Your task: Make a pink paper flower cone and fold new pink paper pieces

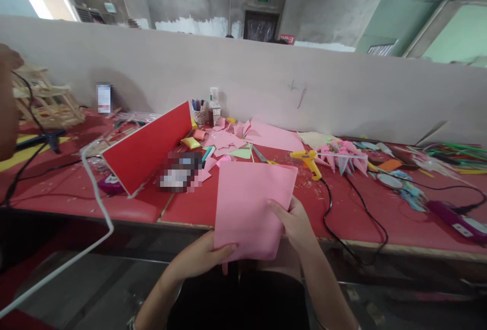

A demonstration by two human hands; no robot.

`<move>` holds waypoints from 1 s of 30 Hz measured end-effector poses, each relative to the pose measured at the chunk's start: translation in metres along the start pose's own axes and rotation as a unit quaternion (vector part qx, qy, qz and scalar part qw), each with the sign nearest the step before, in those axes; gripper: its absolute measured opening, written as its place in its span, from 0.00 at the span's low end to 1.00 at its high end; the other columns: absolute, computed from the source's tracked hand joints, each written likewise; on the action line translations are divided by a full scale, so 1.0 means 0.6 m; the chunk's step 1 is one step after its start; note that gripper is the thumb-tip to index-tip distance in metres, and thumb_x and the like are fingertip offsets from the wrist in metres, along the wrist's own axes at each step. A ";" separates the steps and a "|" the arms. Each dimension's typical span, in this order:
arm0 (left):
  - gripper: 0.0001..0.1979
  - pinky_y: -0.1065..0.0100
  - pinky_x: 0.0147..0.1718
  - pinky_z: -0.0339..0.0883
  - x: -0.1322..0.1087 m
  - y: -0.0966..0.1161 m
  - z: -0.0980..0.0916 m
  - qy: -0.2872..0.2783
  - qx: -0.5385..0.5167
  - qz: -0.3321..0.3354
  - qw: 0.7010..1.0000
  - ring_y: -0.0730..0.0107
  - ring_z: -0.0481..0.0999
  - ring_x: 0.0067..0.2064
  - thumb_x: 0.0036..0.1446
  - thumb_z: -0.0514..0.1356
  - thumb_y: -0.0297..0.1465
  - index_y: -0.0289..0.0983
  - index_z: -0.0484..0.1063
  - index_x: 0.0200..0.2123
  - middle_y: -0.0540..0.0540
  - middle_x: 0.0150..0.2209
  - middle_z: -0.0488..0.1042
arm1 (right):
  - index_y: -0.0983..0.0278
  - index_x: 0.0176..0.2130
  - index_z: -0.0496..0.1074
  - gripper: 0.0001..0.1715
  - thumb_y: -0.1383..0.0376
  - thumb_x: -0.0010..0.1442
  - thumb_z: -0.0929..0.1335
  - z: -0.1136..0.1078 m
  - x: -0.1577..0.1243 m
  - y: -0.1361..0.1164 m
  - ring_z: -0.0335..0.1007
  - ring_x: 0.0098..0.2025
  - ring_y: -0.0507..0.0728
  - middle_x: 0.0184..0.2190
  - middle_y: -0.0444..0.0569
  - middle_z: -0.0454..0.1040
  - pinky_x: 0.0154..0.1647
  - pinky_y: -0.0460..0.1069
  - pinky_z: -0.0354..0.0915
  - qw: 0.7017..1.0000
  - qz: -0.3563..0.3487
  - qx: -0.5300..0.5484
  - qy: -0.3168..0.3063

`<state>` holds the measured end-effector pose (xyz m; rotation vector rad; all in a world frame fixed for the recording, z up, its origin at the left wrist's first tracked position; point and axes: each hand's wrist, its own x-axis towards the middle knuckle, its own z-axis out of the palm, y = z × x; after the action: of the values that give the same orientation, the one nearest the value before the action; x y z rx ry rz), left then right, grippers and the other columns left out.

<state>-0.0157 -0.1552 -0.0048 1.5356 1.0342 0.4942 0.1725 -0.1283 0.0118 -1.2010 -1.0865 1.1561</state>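
A pink sheet of paper (251, 208), seemingly folded or doubled, is held up over the table's front edge. My left hand (213, 254) grips its lower left corner, thumb in front and the other fingers behind. On the right edge, my right hand (292, 218) is closed on the paper with its thumb lying across the front. Just beyond the paper lie scissors (262, 156), partly covered by it. A yellow hot glue gun (307, 161) rests to the right, its black cord hanging over the front edge.
Pink paper scraps (226, 139) and a larger pink sheet (274, 136) lie toward the partition (247, 81). A red board (152, 147) stands on edge at left, near a white bent tube (97, 193). Pink cones (344, 157) and a purple power strip (456, 221) are at right. Another person's arm (7, 101) enters at far left.
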 end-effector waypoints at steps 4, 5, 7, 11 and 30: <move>0.14 0.71 0.32 0.61 -0.002 0.002 -0.003 -0.001 0.055 -0.001 0.999 0.71 0.68 0.27 0.53 0.48 0.37 0.34 0.67 0.32 0.52 0.20 0.67 | 0.65 0.30 0.70 0.18 0.58 0.40 0.71 -0.001 -0.003 0.001 0.68 0.29 0.53 0.28 0.45 0.75 0.27 0.45 0.64 1.000 0.001 0.010 -0.002; 0.14 0.70 0.34 0.61 -0.002 0.002 -0.003 0.001 0.066 0.002 0.998 0.71 0.68 0.28 0.53 0.48 0.37 0.35 0.67 0.31 0.52 0.20 0.67 | 0.65 0.30 0.70 0.18 0.58 0.40 0.71 -0.001 -0.004 0.002 0.68 0.29 0.53 0.28 0.45 0.75 0.27 0.45 0.64 1.000 0.007 0.017 0.000; 0.13 0.70 0.36 0.61 -0.002 0.002 -0.003 -0.002 0.075 0.008 0.997 0.70 0.69 0.30 0.53 0.48 0.37 0.35 0.67 0.29 0.52 0.21 0.67 | 0.65 0.30 0.70 0.18 0.57 0.39 0.72 -0.002 -0.006 0.002 0.68 0.27 0.52 0.27 0.44 0.75 0.26 0.45 0.63 0.999 0.018 0.034 0.006; 0.14 0.70 0.33 0.62 -0.003 0.003 -0.001 -0.015 0.036 0.001 0.999 0.71 0.68 0.26 0.53 0.48 0.39 0.35 0.66 0.31 0.55 0.18 0.65 | 0.65 0.29 0.70 0.17 0.57 0.39 0.72 -0.004 -0.008 0.000 0.68 0.26 0.51 0.26 0.44 0.75 0.24 0.44 0.63 0.998 0.015 0.055 0.014; 0.13 0.72 0.31 0.63 -0.001 0.007 -0.009 -0.026 0.037 -0.012 0.999 0.72 0.69 0.26 0.51 0.49 0.38 0.35 0.65 0.24 0.53 0.17 0.69 | 0.67 0.30 0.69 0.16 0.59 0.40 0.69 0.000 -0.007 -0.012 0.65 0.27 0.53 0.26 0.47 0.73 0.25 0.46 0.63 0.996 -0.044 -0.052 0.058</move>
<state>-0.0185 -0.1524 0.0006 1.5908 1.0393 0.4024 0.1725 -0.1324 0.0190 -1.2716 -1.1123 0.9603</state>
